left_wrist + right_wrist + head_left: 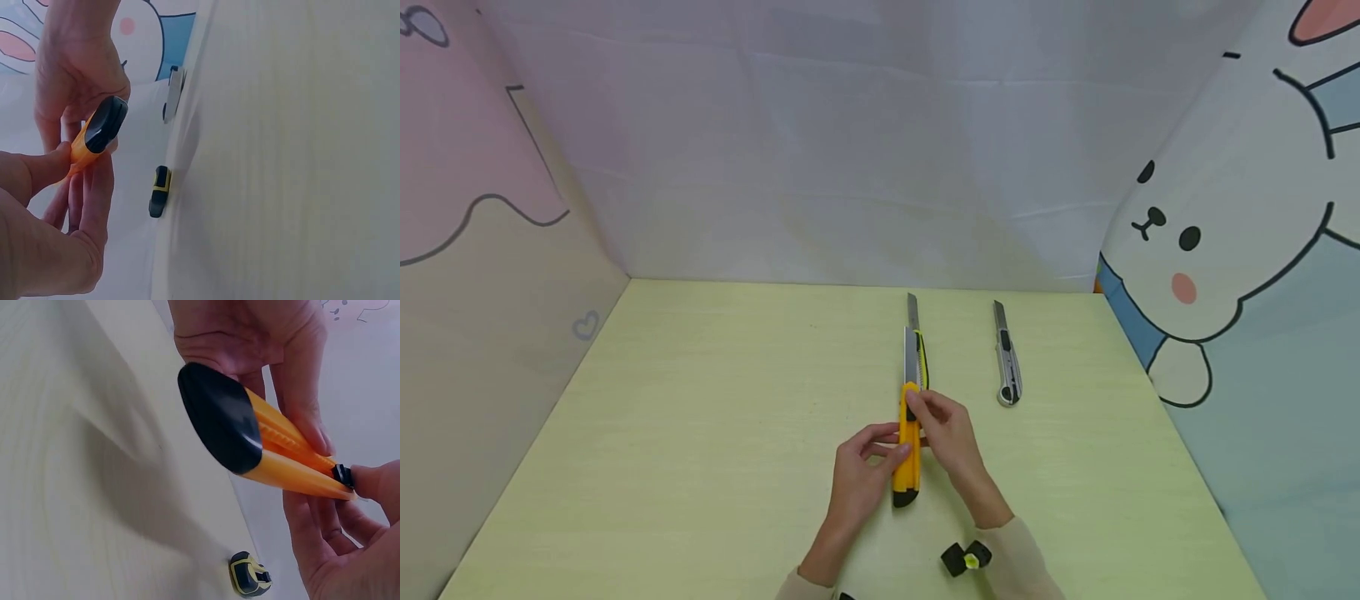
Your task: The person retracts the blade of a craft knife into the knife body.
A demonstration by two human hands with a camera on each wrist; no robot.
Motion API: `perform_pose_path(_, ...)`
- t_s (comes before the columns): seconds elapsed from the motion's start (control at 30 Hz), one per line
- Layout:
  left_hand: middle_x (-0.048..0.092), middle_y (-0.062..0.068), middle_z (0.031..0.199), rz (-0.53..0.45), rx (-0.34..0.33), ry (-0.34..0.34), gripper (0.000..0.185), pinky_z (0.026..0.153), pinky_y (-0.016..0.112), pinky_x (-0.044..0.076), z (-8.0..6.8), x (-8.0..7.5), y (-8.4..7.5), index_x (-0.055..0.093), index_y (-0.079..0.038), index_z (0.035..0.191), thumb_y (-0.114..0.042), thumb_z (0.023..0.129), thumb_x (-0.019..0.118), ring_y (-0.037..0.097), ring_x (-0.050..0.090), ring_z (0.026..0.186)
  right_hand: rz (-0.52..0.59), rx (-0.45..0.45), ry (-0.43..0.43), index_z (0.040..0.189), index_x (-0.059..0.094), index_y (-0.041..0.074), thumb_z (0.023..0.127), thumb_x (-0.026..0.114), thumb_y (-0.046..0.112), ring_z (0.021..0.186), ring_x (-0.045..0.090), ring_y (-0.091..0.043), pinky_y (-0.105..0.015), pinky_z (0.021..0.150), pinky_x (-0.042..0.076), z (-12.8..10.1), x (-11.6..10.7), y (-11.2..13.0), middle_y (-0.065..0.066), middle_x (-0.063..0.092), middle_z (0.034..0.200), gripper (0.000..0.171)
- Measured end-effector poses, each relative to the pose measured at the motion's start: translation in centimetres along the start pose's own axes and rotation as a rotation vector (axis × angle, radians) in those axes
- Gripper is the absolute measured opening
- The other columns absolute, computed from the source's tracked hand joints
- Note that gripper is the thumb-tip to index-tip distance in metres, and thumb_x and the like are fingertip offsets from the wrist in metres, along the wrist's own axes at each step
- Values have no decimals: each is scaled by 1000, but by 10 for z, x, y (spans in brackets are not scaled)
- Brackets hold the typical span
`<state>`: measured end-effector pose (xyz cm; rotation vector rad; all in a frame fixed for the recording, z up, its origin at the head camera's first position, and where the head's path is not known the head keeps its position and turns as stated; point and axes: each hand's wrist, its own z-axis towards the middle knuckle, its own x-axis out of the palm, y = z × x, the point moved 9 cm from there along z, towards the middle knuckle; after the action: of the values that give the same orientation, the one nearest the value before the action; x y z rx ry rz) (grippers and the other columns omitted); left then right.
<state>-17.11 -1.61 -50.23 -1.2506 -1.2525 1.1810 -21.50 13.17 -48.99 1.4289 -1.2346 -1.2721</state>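
Note:
Both hands hold a yellow utility knife point(907, 467) with a black end cap above the table, its blade point(911, 357) extended and pointing away. The left hand point(861, 475) pinches the lower handle between thumb and fingers. Higher up, the right hand point(951, 437) grips the handle, its thumb on the black slider point(342, 476). Behind the yellow knife, a black-and-yellow utility knife point(923, 358) lies on the table with its blade out, partly hidden in the head view. To the right lies a silver-grey utility knife point(1008, 362), its blade also extended.
The pale yellow-green table point(700, 433) is bounded by a white cloth point(850, 167) at the back and printed cloths at both sides. A black strap piece with a yellow-green spot point(972, 562) shows beside the right sleeve point(1018, 558).

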Motion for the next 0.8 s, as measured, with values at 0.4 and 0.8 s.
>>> perform_pose_path(0.4, 70, 10, 107, -4, 7, 3, 26, 71, 22, 59, 0, 1, 0, 75, -7, 116, -13, 91, 80, 22, 67, 86, 63, 25, -10, 120, 74, -1, 101, 68, 35, 85, 62, -19, -30, 70, 61, -3, -2, -1, -8, 70, 98, 41)
perform_pose_path(0.8, 71, 11, 106, 0, -5, -21, 27, 71, 21, 58, 2, 0, 2, 75, -7, 116, -12, 90, 81, 22, 67, 85, 135, 54, -25, 117, 76, -3, 99, 71, 31, 83, 64, -17, -27, 72, 60, -2, -2, -3, -7, 73, 97, 39)
